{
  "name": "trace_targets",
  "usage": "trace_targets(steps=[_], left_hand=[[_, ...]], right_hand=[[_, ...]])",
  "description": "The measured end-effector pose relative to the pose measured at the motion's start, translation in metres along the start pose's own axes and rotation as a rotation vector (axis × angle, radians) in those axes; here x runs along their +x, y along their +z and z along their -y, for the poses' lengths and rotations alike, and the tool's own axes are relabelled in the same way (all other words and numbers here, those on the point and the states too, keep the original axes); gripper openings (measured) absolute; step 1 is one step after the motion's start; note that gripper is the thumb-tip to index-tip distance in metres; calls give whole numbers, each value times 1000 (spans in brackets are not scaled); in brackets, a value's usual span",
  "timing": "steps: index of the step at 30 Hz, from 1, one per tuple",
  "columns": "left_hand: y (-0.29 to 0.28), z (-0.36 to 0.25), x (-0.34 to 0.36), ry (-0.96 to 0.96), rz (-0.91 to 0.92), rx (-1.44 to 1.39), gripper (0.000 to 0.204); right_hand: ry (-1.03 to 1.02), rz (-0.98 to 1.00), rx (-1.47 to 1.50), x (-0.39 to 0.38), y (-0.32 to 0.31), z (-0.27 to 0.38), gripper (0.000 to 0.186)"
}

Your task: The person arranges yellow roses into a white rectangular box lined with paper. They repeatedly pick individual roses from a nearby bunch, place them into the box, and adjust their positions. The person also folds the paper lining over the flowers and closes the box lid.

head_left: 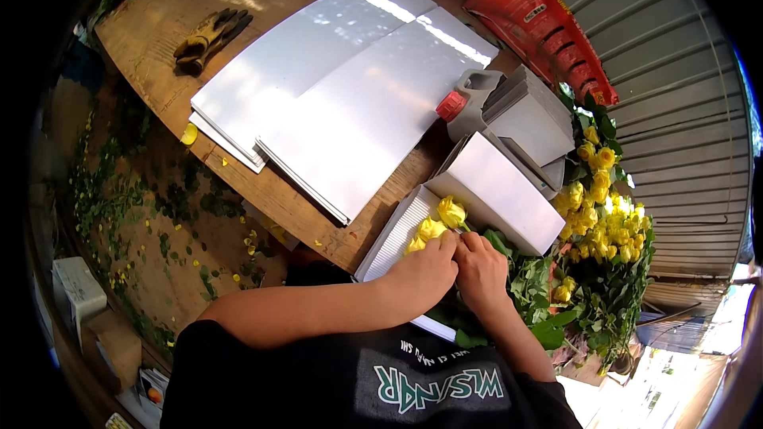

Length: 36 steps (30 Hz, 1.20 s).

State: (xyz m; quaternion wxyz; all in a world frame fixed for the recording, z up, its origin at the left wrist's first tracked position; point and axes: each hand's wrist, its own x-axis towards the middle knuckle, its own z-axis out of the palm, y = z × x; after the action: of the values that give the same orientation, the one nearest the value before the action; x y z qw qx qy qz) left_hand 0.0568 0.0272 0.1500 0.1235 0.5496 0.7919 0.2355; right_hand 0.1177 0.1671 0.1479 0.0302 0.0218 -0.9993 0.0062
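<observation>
Several yellow roses (451,212) lie on a white corrugated cardboard sheet (397,230) at the table's near right edge. Just below the blooms, my left hand (425,272) is closed at the roses, its fingers bent inward. Against it, fingertips touching, my right hand (481,268) is closed too, beside the rose heads. The stems under both hands are mostly hidden. A white folded board (501,191) stands tilted behind the sheet. Green leaves (501,242) stick out by my right hand.
Stacked white sheets (334,95) cover the wooden table (143,63). Work gloves (208,40) lie far left. A jug with a red cap (469,103), grey-white boards (532,123) and a red bag (540,28) stand at back right. Many yellow roses (608,226) are bunched right. Leaves litter the floor (175,270).
</observation>
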Motion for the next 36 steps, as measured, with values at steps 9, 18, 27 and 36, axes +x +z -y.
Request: trace_targets(steps=[9,18,27,36], left_hand=[[3,2,4,59,10,57,16],[-13,36,13,133,47,-121,26],[-24,68,40,163,132,-212,10],[-18,78,33,184,173,-272,15]], right_hand=[[161,-136,52,13,10,-19,17],[50,-177,115,12,10,-22,20],[120,-86,87,13,15,-25,16],[213,128,424,-22,-51,20,10]])
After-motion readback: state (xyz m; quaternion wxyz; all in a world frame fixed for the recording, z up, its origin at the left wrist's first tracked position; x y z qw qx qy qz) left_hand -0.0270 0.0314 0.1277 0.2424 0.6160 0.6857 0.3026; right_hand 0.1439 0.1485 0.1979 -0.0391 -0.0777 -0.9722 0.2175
